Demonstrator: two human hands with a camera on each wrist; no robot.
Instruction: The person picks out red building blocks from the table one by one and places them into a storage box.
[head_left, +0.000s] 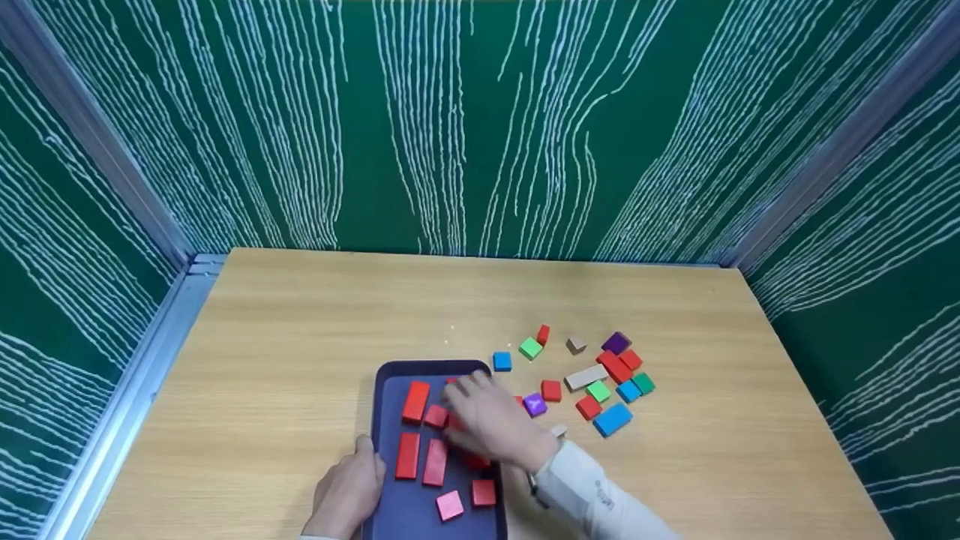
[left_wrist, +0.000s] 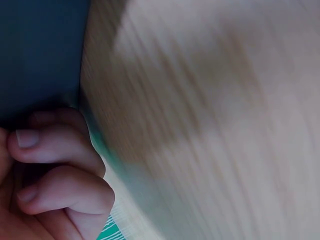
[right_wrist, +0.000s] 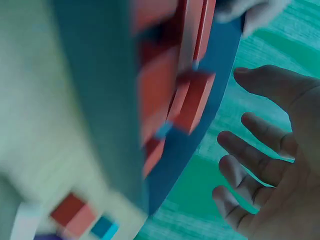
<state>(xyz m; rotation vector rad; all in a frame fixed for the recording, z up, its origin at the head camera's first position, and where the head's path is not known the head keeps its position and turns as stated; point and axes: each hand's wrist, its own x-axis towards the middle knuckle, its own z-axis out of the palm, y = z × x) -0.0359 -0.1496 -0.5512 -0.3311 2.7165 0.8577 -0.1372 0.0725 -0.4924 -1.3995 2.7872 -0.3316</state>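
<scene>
My left hand grips the left side of a dark blue tray, its fingers curled at the tray wall in the left wrist view. Over the tray's right half is my right hand; in the right wrist view its fingers are spread and loosely bent, with nothing in them. Several red blocks lie in the tray, among them a long one and a small one. A pink cube sits near them. The right hand hides some of the red blocks.
To the tray's right, loose blocks lie scattered on the wooden table, including a blue block, a purple cube and a grey bar. Green walls with white streaks enclose the table at the back and sides.
</scene>
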